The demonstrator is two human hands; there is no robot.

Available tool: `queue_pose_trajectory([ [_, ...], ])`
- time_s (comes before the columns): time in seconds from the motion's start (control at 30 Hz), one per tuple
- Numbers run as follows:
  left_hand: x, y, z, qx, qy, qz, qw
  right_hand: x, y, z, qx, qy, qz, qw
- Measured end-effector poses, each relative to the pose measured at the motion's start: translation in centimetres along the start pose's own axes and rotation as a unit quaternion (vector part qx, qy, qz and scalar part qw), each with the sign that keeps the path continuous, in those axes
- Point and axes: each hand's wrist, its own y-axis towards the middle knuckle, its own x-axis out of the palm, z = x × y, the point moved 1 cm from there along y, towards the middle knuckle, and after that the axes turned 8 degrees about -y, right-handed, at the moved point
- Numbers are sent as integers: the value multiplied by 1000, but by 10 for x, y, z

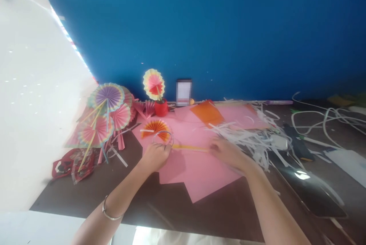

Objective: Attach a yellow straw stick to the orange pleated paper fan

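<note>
Pink paper sheets (188,168) lie overlapped on the dark table, with both hands over them. A narrow yellow strip (190,147) stretches between the hands. My left hand (156,156) is closed at the strip's left end, and a thin grey hoop (163,133) stands up at its fingers; what the hoop belongs to is hidden. My right hand (221,149), slightly blurred, pinches the strip's right end. Just beyond the left hand is an orange pleated paper fan (156,127), partly behind the hoop.
Several pleated paper fans (107,98) are heaped at the left. A round fan (153,84) rises from a red pot (161,108). Shredded white strips (251,140), a phone (310,191) and white cables (326,123) lie at the right. A blue wall (200,27) stands behind.
</note>
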Motion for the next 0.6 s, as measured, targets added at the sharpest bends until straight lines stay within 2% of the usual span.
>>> queue_pose_trajectory([
  [0.2,-4,1,0,13,-16,11,1000,-5,-4,-11,0,-6,11,1000],
  [0.4,-2,3,-2,-30,-22,-27,999,-10,-5,-17,1,-14,-2,1000],
  [0.6,4,1,-1,-77,-50,-17,996,-13,-8,-21,3,-12,7,1000],
])
